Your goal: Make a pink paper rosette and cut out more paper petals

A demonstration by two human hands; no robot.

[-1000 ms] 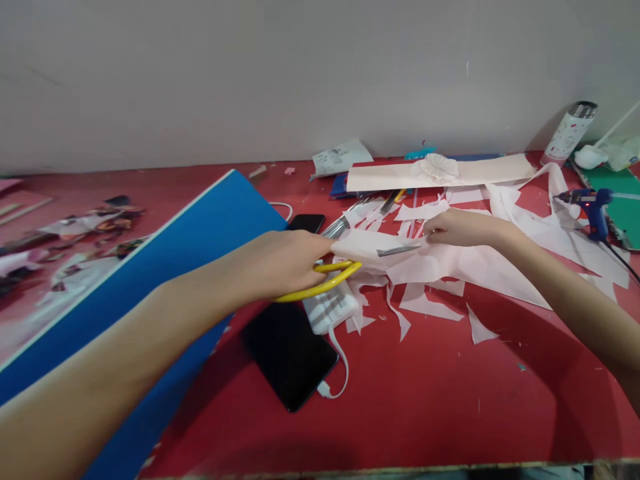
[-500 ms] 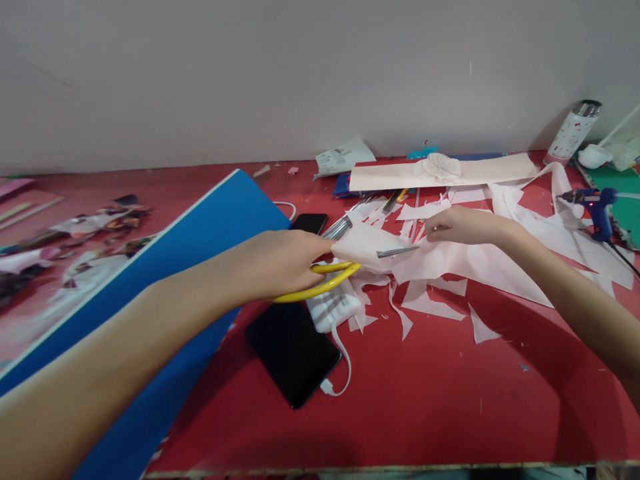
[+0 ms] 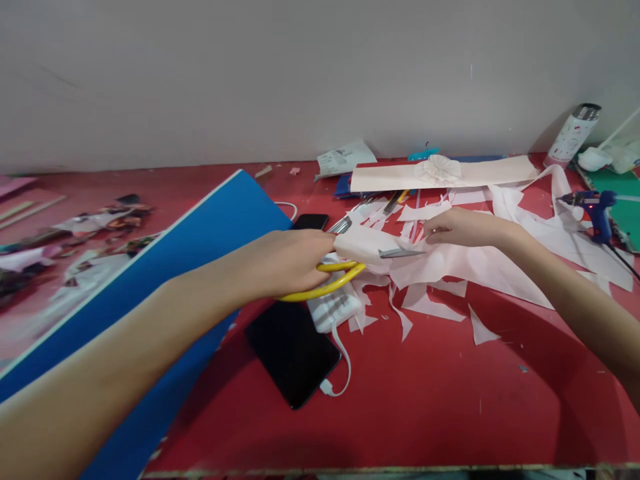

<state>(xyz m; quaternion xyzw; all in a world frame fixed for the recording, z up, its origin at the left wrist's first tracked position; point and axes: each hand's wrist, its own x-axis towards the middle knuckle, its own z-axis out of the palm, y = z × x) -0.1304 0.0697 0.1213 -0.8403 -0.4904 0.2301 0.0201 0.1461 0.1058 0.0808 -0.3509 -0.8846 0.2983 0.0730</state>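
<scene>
1. Through the head camera, I am watching the left hand (image 3: 287, 263) closing around the yellow-handled scissors (image 3: 320, 283). Its fingers are wrapping over the handles, which are sticking out beneath the palm, so the grip looks firm enough to steer the blades.
2. One steel blade (image 3: 403, 253) is lying across the pale pink sheet (image 3: 465, 263), pointing toward the right hand (image 3: 465, 228). I cannot tell where the other blade is running, because the folded sheet is hiding that part.
3. The right hand is pinching the sheet between its thumb and fingers, just beyond the blade's tip. That pinch seems to be holding the sheet steady against the scissors.
4. The sheet is lying on the red counter (image 3: 425, 407), spreading over scattered pink offcuts (image 3: 430, 307), with its folded end rising toward the scissors.
5. A blue board (image 3: 200, 233) is lying diagonally on the left, beside a black tablet (image 3: 293, 353) and a white power bank (image 3: 333, 307) joined by a white cable (image 3: 341, 367). They appear to be set aside, leaving the hands room.
6. Farther right, a blue glue gun (image 3: 595, 213) is resting near the wall, its cord trailing away, and it seems parked within reach.
</scene>
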